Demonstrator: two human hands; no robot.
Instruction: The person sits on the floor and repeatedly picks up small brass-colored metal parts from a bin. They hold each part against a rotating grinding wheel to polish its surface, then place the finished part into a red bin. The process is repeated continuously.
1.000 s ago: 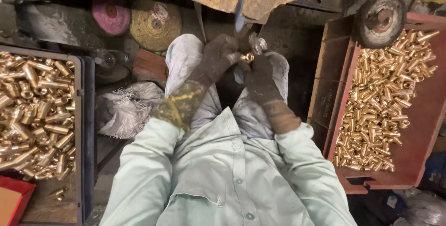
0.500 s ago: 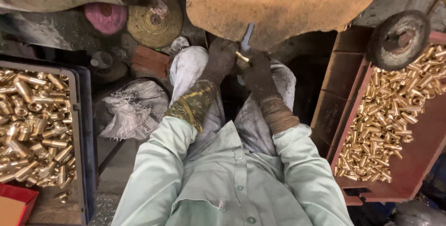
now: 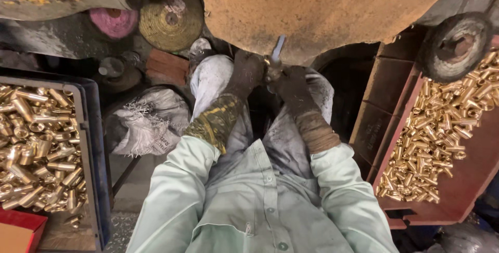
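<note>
Up front, left hand [image 3: 248, 72] and right hand [image 3: 291, 82], both gloved, pinch small brass piece [image 3: 267, 62] together, pressed up against buffing wheel [image 3: 322, 9] underside; blue stick [image 3: 278, 48] juts upward between.

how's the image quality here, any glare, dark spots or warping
Head view: the brass parts in the red tray and in the blue crate throw bright glints; the gap between the knees by the left hand and right hand falls into deep shadow; the wide lens bends the edges; the buffing wheel looks soft.
</note>
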